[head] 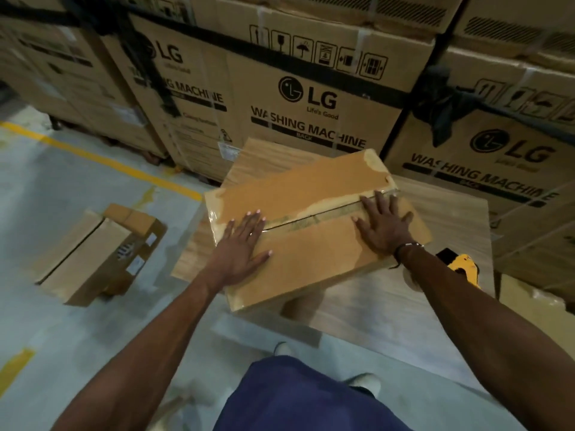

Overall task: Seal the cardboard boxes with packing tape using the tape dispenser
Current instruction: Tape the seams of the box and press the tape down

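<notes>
Here both hands lie flat, fingers spread: left hand (242, 244) and right hand (384, 227) pressing the cardboard box (311, 259) flaps shut. Just beyond the right wrist waits the tape dispenser (463, 267); next, grab it and tape the seam (314, 216).

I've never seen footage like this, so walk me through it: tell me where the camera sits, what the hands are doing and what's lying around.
There is one picture, taken by a camera worn on a person's head, looking down at their own arms. The left hand and right hand both lie flat, fingers spread, on a cardboard box whose centre seam already carries tape. Neither hand holds anything. The box rests on a wooden table. The yellow tape dispenser sits on the table behind the right forearm. Another smaller box lies on the floor to the left, and big washing machine cartons are stacked behind.
</notes>
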The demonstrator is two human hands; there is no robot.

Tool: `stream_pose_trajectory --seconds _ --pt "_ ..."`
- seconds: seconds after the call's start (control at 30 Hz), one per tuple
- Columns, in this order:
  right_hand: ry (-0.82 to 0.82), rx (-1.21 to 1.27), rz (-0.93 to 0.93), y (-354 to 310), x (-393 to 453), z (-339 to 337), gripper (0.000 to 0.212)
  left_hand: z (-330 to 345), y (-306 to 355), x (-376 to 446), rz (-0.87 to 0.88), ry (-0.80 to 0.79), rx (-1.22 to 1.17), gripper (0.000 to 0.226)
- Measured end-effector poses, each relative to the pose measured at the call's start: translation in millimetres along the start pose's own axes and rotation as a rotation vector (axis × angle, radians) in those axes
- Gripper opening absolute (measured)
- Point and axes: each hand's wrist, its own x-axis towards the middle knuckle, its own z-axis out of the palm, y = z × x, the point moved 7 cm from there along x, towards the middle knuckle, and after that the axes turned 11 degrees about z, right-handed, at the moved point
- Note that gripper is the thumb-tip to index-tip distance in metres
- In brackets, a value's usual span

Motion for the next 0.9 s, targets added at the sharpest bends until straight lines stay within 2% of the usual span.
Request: stream_pose_trajectory --seconds 0.07,0.13,0.2,0.3,0.37,0.5,0.67,0.73,0.83,0.9 --pt "0.032 0.018 0.051 0 -4 6 0.071 -5 -15 5 -0.148 0.012 0.006 0.084" --pt "0.04 0.031 0.084 -3 -4 5 0.074 -7 -18 2 -0.402 0.059 -0.076 0.083" --pt "0.048 0.054 0.096 -1 -7 3 0.079 -4 6 -5 -0.573 0.118 -0.148 0.081" --pt "0.082 0.14 0.163 16 -12 -4 0.091 3 72 -13 -0.55 0.163 -0.15 0.082" --pt "0.062 0.214 0.232 32 -12 -9 0.097 8 93 -20 -0.53 0.156 -0.125 0.082" --pt "0.041 0.196 0.198 40 -17 -17 0.097 10 69 -19 -0.479 0.136 -0.093 0.084" --pt "0.122 0.21 0.294 25 -54 -3 0.088 -1 7 -7 -0.351 0.077 -0.04 0.076" --pt "0.154 0.209 0.323 20 -76 6 0.085 -5 -17 1 -0.377 0.051 0.006 0.073" --pt "0.224 0.18 0.391 12 -113 17 0.081 -6 -31 10 -0.551 0.061 -0.005 0.066" --pt "0.215 0.212 0.445 7 -139 20 0.08 -5 -25 16 -0.653 0.105 -0.063 0.064"
